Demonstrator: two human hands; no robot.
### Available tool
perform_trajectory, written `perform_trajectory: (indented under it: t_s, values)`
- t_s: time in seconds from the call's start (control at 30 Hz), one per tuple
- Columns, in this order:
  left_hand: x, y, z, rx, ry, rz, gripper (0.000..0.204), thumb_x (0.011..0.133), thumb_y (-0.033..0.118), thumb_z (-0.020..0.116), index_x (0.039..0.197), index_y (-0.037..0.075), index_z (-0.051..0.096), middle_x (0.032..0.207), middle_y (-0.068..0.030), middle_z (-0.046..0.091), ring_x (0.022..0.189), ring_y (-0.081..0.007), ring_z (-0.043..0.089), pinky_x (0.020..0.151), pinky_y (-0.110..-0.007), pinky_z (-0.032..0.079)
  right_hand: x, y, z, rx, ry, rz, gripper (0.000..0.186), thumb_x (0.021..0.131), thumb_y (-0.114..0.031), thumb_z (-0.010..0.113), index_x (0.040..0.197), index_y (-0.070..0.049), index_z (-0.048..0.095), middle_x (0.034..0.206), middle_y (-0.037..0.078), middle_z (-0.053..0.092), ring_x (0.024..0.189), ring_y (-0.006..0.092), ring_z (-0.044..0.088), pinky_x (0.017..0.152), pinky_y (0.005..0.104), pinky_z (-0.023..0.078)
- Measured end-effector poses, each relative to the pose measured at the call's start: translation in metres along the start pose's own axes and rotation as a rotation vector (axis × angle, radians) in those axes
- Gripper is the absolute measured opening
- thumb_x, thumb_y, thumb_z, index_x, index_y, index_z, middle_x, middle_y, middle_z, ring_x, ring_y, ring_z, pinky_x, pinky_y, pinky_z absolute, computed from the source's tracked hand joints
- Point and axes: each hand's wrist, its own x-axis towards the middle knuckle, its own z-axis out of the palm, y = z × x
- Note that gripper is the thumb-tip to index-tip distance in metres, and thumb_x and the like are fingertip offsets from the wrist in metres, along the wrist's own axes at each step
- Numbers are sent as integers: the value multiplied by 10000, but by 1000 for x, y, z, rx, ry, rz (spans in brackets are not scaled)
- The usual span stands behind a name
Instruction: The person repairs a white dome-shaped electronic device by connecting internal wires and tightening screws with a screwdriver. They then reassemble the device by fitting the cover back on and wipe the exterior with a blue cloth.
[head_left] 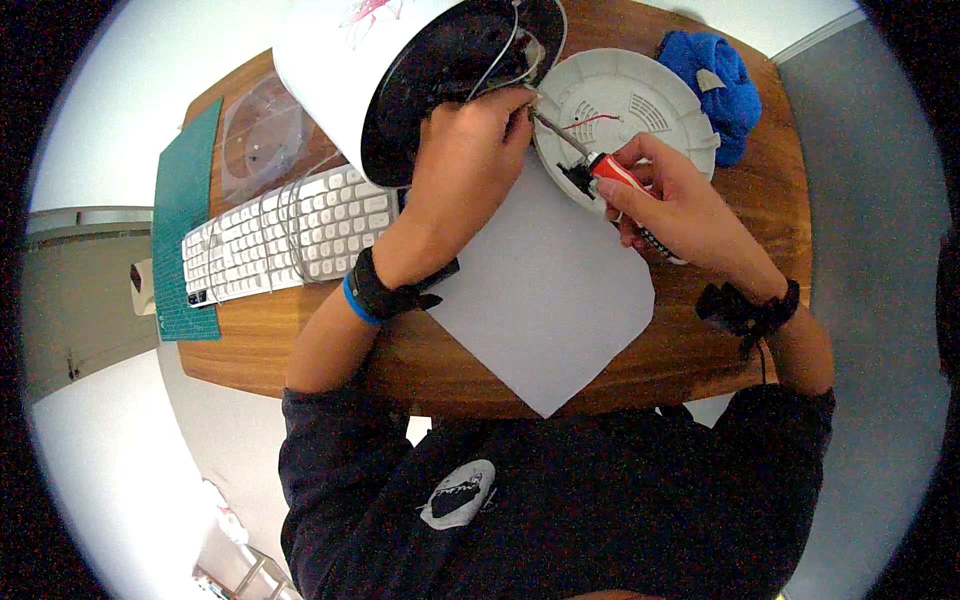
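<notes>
A white round-bodied appliance (335, 85) with a dark open underside lies tipped at the far middle, a thin pale wire (497, 62) looping across the opening. My left hand (470, 140) is at this opening, its fingers pinched together; what they hold is hidden. In my right hand (665, 190) is a red-handled soldering iron (618, 172), its metal shaft pointing up-left and its tip close to my left fingertips. Beneath the shaft lies a white round vented cover (665, 90), with a short red wire (597, 118) over it and a small black part (575, 180) at its near edge.
A white sheet (545, 300) lies on the wooden table (270, 350). Left of it are a white keyboard (290, 235) with its cable wrapped round, a clear plastic piece (262, 140) and a green mat (185, 240). A bunched blue cloth (715, 95) lies far right.
</notes>
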Motion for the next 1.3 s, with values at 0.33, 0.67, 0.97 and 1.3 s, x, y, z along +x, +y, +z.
perform_trajectory:
  t_s: [0.33,0.67,0.97,1.3]
  values:
    - [-1,0,1,22,30,26,235,979,163,697,1181,77,784,910,-226,756,760,-360,764,726,-442,600,-1,-21,0,212,-108,231,424,1137,-372,528,1292,9,632,949,109,729,672,128,666,571,272,553]
    - [-1,2,1,44,35,17,222,986,170,698,1168,78,788,922,-225,760,769,-371,763,730,-438,601,2,0,-4,419,-146,175,395,1103,-388,600,1210,-8,607,938,63,690,771,146,696,654,298,589]
    - [1,3,-5,9,-15,-20,232,987,187,696,1164,66,785,944,-225,769,799,-367,770,770,-436,606,1,-5,-6,413,-194,121,466,1117,-461,541,1215,-21,660,886,71,727,700,146,697,634,283,582]
    - [1,1,-4,21,-16,1,233,980,204,704,1154,70,782,978,-214,777,848,-380,770,800,-450,607,-19,-6,-31,-176,-246,-65,192,1101,-225,604,1164,-44,625,919,31,689,768,92,650,674,256,545]
